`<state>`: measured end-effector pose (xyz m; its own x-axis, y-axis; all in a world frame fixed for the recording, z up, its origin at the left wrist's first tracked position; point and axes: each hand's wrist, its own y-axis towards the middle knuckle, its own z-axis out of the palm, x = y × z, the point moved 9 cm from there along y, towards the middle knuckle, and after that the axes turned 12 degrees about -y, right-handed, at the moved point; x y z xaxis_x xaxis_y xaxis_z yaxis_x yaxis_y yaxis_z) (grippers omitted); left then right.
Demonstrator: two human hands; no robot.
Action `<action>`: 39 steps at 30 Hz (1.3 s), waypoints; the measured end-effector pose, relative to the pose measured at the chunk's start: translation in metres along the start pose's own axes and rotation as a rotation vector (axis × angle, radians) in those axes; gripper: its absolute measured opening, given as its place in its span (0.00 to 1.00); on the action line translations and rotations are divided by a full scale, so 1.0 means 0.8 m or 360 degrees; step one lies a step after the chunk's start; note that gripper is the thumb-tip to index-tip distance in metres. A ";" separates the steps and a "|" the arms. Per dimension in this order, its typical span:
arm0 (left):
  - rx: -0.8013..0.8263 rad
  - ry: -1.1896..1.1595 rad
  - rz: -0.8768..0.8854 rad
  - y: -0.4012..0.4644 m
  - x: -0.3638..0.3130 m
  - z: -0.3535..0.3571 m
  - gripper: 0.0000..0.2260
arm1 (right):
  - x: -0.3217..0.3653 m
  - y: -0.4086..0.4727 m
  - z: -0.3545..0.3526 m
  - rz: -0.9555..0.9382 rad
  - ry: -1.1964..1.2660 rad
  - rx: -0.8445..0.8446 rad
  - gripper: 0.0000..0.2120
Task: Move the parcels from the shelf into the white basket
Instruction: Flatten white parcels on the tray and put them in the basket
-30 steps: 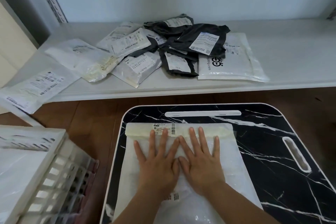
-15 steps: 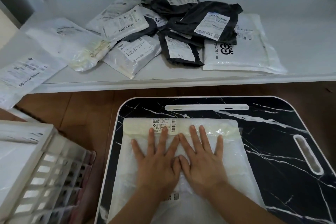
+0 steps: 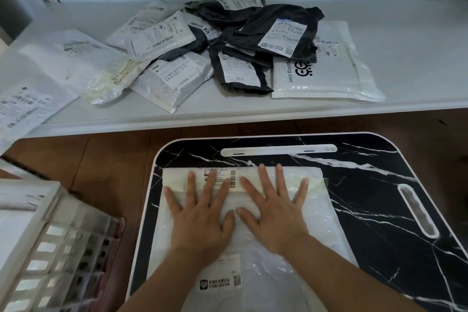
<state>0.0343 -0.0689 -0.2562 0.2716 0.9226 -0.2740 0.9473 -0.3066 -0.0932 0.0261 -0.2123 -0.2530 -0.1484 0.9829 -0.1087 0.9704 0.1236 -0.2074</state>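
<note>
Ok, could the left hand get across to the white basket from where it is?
Probably yes. The left hand lies flat on the white parcel on the marble tray. The white basket stands just left of it, with only bare floor showing in between.

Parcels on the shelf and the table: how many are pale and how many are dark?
pale parcels on the shelf: 6
dark parcels on the shelf: 4, as far as the overlapping heap shows
white parcel on the table, under the left hand and right hand: 1
Total: 11
</note>
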 end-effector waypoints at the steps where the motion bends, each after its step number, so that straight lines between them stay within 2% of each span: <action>1: 0.0024 -0.0010 -0.0006 0.003 -0.001 0.000 0.28 | -0.002 0.001 -0.002 -0.0002 0.0008 0.0024 0.29; 6: 0.0074 0.0015 -0.0032 0.009 -0.001 0.005 0.28 | -0.005 0.007 0.002 -0.0027 0.0084 0.0098 0.30; 11: 0.0157 0.0006 -0.0066 0.002 0.005 0.007 0.28 | -0.016 -0.011 -0.002 -0.0118 0.0115 0.0127 0.36; 13: 0.0140 0.0000 -0.0078 0.004 0.008 0.004 0.28 | -0.029 -0.043 -0.001 -0.0092 0.0030 -0.0006 0.42; 15: 0.0138 0.0018 -0.0083 0.008 0.006 0.000 0.28 | -0.047 -0.071 0.016 0.0018 -0.0047 0.0026 0.45; 19: 0.0245 -0.0005 -0.0095 0.008 0.001 0.003 0.30 | -0.059 -0.084 0.022 0.0126 -0.0094 0.0066 0.45; 20: 0.0313 -0.0029 -0.0107 0.010 0.000 0.001 0.29 | -0.059 -0.082 0.024 0.0103 -0.0115 0.0091 0.45; 22: 0.0431 -0.0073 -0.0140 0.004 -0.001 0.000 0.29 | -0.058 -0.084 0.030 0.0057 -0.0146 0.0331 0.44; 25: 0.0446 -0.0110 -0.0099 -0.037 -0.024 -0.001 0.28 | -0.053 -0.082 0.029 0.0095 -0.0206 0.0505 0.46; 26: 0.0418 -0.0122 -0.0070 -0.054 -0.035 0.008 0.27 | -0.047 -0.081 0.022 0.0136 -0.0135 0.0501 0.46; 28: 0.0321 -0.0082 -0.0031 -0.090 -0.049 0.015 0.28 | -0.022 -0.084 0.015 0.0187 0.0012 0.0385 0.36; 30: 0.0284 -0.0125 -0.0048 -0.111 -0.045 0.020 0.28 | 0.019 -0.099 0.005 0.0106 0.0069 0.0107 0.29; 32: 0.0221 -0.0028 0.0007 -0.118 -0.037 0.019 0.25 | 0.049 -0.124 0.014 -0.0041 0.0061 0.0080 0.27; 35: 0.0244 0.0023 0.0058 -0.122 -0.029 0.017 0.23 | 0.057 -0.161 0.031 -0.0240 -0.0119 0.0039 0.32; 39: 0.0289 -0.0035 0.0113 -0.126 -0.020 0.020 0.24 | 0.024 -0.171 0.038 -0.0209 -0.0179 0.0106 0.37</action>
<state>-0.0682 -0.0562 -0.2580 0.3308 0.8926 -0.3064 0.8793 -0.4094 -0.2434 -0.1155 -0.2146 -0.2560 -0.2972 0.9370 -0.1834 0.9271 0.2372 -0.2904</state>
